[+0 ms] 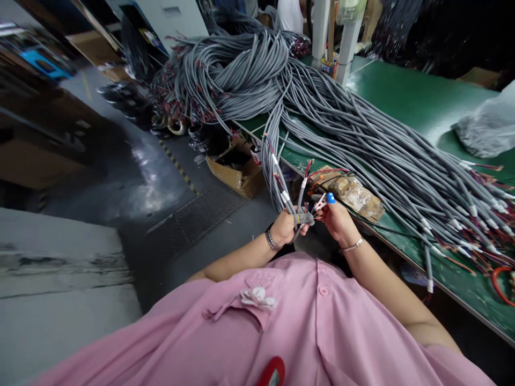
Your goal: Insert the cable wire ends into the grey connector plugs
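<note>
Pink shirt [298,327] w/ 1 white flower [258,298] nearest. Just ahead, by table edge, L hand [285,227] wrapped round grey cable ends [301,197]; R hand [337,221] at their coloured wires [307,209], fingers bent in, can't tell if pinching. 1 blue fingertip cover [330,198], white mark illegible. Beyond: green table [406,88], loose grey cables [341,120] too many to count; 2 white posts [349,45], 1 printed pack [328,67], lettering unclear.

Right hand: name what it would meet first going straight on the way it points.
The right hand would likely meet the coloured wire ends, just before the left hand; depth and contact are unclear.
</note>
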Demonstrator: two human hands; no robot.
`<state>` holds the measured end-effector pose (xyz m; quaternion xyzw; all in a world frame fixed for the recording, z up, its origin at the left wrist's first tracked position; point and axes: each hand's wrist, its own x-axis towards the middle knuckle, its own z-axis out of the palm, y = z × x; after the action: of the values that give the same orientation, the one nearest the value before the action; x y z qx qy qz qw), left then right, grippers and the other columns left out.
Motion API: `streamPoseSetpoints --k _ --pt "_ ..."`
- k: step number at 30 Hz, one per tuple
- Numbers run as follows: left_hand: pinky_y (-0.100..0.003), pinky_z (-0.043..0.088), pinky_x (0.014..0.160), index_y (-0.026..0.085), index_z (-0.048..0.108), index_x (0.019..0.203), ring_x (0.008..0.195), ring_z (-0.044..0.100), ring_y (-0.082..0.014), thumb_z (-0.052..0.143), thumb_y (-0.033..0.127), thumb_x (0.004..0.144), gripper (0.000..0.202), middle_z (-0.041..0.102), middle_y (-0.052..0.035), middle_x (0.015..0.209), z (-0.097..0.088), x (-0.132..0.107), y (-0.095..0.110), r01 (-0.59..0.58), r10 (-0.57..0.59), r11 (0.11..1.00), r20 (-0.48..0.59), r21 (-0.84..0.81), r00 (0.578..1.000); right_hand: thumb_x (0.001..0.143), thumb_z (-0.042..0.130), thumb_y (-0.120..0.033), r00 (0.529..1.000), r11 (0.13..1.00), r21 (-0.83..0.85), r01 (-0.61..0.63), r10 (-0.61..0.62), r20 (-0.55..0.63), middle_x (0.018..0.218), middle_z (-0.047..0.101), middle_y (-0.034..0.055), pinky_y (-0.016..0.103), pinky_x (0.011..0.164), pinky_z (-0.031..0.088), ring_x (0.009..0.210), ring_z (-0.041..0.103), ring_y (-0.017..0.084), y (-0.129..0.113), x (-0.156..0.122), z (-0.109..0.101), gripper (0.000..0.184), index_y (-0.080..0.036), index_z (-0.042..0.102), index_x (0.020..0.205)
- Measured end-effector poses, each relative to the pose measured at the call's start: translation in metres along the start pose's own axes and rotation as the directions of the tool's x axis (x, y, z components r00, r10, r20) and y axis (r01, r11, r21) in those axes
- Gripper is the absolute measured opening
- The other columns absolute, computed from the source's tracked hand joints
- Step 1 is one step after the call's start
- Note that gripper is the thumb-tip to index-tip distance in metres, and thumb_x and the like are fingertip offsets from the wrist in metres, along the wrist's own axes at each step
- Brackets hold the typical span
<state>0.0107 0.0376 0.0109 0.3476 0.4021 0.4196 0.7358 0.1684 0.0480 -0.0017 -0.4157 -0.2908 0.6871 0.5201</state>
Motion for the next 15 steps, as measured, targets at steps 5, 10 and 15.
streamPoseSetpoints --k 5,10,15 --pt "-0.022 0.036 0.034 0.011 0.061 0.063 0.036 0.048 -0.0092 0.078 0.033 0.056 0.029 0.059 -0.0014 0.049 0.003 0.004 0.0 -0.003 0.003 1.0 -0.022 -0.017 1.0 0.075 0.055 -0.073 0.997 0.995 0.074 0.07 -0.071 0.004 0.077 0.064 0.0023 0.025 0.058 0.046 0.061 0.054 0.011 0.011 0.001 -0.001 0.055 -0.02 0.067 0.079" --pt "-0.021 0.036 0.034 0.011 0.061 0.064 0.036 0.048 -0.0086 0.078 0.034 0.058 0.029 0.06 -0.0019 0.051 0.0 0.005 -0.005 -0.001 0.001 1.0 0.001 -0.003 1.0 0.074 0.055 -0.074 0.997 0.993 0.087 0.082 -0.082 -0.005 0.08 0.065 0.0025 0.027 0.059 0.047 0.062 0.055 0.011 0.015 0.003 -0.002 0.056 -0.02 0.067 0.082" --pt "-0.021 0.034 0.034 0.012 0.059 0.064 0.035 0.046 -0.0078 0.078 0.037 0.058 0.032 0.058 -0.0006 0.049 -0.003 0.007 -0.011 -0.001 0.001 1.0 -0.001 0.02 1.0 0.07 0.063 -0.072 0.99 0.986 0.143 0.083 -0.065 -0.125 0.066 0.059 -0.0001 0.026 0.054 0.045 0.055 0.049 0.011 0.016 0.01 0.003 0.052 -0.02 0.061 0.074"
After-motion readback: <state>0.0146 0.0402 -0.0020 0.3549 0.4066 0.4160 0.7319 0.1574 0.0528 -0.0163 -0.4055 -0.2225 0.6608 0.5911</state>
